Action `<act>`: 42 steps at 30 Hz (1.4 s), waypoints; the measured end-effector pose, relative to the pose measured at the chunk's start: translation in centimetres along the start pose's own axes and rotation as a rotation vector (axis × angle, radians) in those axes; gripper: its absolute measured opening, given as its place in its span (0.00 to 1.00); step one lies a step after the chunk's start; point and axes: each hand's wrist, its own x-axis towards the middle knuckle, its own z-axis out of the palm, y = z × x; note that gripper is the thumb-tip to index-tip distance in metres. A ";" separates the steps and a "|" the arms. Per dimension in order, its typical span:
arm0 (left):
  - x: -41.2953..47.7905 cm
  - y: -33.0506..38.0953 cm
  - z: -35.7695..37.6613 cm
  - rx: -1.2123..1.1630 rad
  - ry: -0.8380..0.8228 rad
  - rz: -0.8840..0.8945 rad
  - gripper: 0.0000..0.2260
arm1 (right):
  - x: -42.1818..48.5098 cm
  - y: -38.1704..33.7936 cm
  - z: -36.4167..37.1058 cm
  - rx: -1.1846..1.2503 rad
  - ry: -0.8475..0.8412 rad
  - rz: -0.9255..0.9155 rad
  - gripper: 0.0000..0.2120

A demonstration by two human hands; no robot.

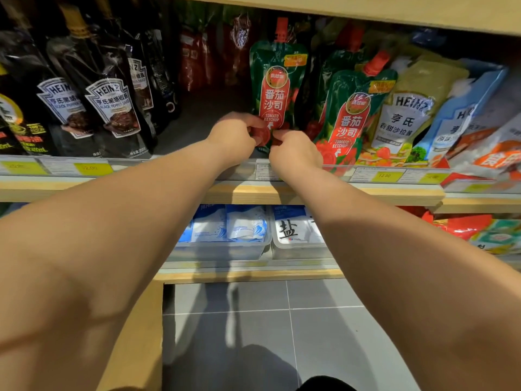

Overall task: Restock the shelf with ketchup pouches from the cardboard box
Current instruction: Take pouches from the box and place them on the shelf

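Ketchup pouch [277, 88] upright, btm hidden, left hand [236, 136], right hand [296, 153] pinching it

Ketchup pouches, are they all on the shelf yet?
Not yet. A leaning green-and-red ketchup pouch already sits on the wooden shelf. The left hand and right hand pinch the bottom of an upright green-and-red ketchup pouch. The dark gap beside it looks unfilled; the cardboard box is out of view.

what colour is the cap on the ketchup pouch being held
Red cap atop the green ketchup pouch, clearest in the head view.
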 end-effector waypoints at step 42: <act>-36.8 -32.5 -3.3 -0.038 -0.061 -0.781 0.10 | -27.3 -10.3 30.9 0.150 -0.906 -0.316 0.13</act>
